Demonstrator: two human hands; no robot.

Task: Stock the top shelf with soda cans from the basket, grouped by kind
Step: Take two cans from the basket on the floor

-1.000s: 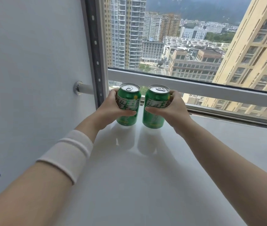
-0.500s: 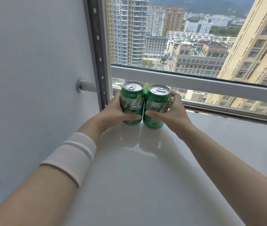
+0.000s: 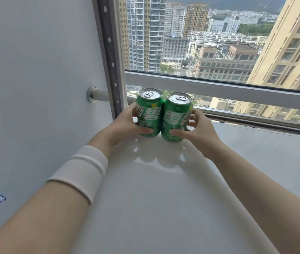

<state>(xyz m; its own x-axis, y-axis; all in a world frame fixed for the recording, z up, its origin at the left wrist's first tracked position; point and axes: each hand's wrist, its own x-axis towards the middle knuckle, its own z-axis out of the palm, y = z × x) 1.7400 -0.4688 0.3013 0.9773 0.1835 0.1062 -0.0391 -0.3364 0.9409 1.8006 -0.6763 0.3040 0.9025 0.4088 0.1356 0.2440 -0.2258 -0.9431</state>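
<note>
1. Two green soda cans stand upright and touching, side by side, at the back left corner of the white shelf.
2. The left hand wraps the left can, thumb across its lower front, fingers behind.
3. The right hand grips the right can the same way.
4. A white wristband sits on the left forearm.
5. A perforated metal upright rises at the shelf's left edge, just behind the left can.
6. A window rail runs along the back edge.
</note>
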